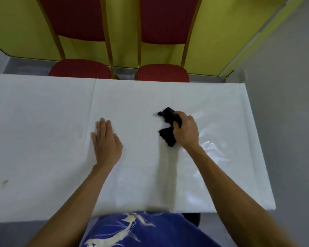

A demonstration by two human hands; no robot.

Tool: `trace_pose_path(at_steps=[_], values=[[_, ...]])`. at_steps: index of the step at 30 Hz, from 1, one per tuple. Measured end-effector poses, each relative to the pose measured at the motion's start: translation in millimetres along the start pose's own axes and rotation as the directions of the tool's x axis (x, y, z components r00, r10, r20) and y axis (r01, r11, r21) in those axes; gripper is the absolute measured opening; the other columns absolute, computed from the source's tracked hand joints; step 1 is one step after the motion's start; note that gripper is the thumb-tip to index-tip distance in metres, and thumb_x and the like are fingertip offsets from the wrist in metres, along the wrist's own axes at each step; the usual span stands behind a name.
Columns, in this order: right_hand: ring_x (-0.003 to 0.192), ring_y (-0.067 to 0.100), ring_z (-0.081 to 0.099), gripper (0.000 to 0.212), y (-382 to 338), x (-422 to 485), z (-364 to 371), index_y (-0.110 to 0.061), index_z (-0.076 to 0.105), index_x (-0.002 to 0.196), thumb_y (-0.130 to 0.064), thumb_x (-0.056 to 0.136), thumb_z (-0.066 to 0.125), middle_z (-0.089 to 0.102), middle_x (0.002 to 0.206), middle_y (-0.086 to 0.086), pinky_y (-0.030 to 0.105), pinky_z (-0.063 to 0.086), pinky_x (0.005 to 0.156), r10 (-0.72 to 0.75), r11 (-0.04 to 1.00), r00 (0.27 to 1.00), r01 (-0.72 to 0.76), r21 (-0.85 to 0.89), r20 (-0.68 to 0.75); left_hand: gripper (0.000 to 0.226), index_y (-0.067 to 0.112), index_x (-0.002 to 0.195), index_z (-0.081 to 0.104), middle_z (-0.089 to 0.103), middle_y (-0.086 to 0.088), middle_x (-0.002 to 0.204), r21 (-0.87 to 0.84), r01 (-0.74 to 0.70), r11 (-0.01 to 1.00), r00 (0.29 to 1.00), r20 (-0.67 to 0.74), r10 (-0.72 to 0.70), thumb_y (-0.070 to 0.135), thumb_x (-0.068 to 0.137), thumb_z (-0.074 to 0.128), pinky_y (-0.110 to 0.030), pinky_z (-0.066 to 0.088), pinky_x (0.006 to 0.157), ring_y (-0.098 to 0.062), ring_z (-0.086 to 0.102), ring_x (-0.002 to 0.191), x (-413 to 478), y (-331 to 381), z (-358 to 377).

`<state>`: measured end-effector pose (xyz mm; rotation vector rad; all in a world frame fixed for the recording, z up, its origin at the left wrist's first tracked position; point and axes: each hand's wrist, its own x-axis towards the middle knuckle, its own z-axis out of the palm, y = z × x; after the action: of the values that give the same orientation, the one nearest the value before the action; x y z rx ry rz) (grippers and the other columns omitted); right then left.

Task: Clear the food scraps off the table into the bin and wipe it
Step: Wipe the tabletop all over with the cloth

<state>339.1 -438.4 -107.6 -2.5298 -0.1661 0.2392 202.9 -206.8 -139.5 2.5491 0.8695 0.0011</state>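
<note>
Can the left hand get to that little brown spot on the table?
Probably yes. The left hand lies flat and holds nothing, and nothing stands between it and the brown spot on the table. The right hand holds the rag, though.

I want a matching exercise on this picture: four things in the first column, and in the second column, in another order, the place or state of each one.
Column one:
1. left hand
2. right hand
3. brown stain
4. red chairs

Column two:
a. beyond the far edge of the table
b. grips the black cloth
c. on the table, far to the left
d. lies flat on the table, fingers straight

Pairs: 1-d, 2-b, 3-c, 4-a.
</note>
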Motion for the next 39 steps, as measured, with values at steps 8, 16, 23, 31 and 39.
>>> trace_pose_path(at_steps=[8,16,23,31,39], values=[[0.097,0.031,0.063,0.035,72,-6,-58,-0.012,0.048,0.130,-0.027,0.098,0.049,0.064,0.112,0.014,0.037,0.049,0.077,0.518,0.853,0.821,-0.475,0.218,-0.240,0.067,0.003,0.155,0.011,0.016,-0.013,0.163,-0.150,-0.204,0.967,0.979,-0.020,0.203,0.005,0.095,0.042,-0.044,-0.002,0.122,-0.022,0.006,0.152,-34,74,9],[0.078,0.031,0.062,0.047,-12,-30,11,-0.028,0.038,0.139,-0.032,0.095,0.053,0.058,0.105,0.009,0.041,0.053,0.067,-0.097,0.993,0.986,0.105,-0.051,0.136,0.061,0.013,0.157,0.006,-0.009,-0.001,0.165,-0.038,-0.277,0.960,0.940,0.197,0.279,0.027,0.104,0.032,-0.046,-0.013,0.120,-0.016,-0.016,0.151,-62,106,60],[0.062,0.026,0.052,0.053,49,24,-54,-0.037,0.038,0.142,-0.028,0.093,0.053,0.044,0.113,0.010,0.035,0.051,0.058,-0.211,0.842,0.956,0.284,-0.459,0.206,0.064,0.010,0.156,0.014,-0.003,-0.007,0.165,0.066,-0.353,0.933,0.927,0.164,0.339,0.041,0.100,0.016,-0.052,-0.001,0.121,-0.020,-0.010,0.152,-64,97,67],[0.110,0.040,0.057,0.045,132,129,-139,-0.016,0.043,0.134,-0.014,0.090,0.050,0.055,0.124,0.018,0.044,0.052,0.082,0.517,0.825,0.850,-0.525,-0.209,-0.095,0.064,0.003,0.154,0.019,0.003,-0.015,0.164,0.217,-0.364,0.906,0.929,0.150,0.337,0.039,0.101,0.022,-0.057,0.008,0.120,-0.029,-0.002,0.152,-67,100,72],[0.104,0.040,0.061,0.037,-37,92,-6,-0.016,0.045,0.132,-0.022,0.096,0.046,0.055,0.124,0.019,0.044,0.048,0.085,0.085,0.989,0.982,-0.063,-0.131,0.171,0.063,0.005,0.155,0.015,0.002,-0.014,0.164,0.243,-0.354,0.903,0.934,0.133,0.330,0.037,0.101,0.024,-0.056,0.005,0.120,-0.028,-0.001,0.152,-67,102,74]])
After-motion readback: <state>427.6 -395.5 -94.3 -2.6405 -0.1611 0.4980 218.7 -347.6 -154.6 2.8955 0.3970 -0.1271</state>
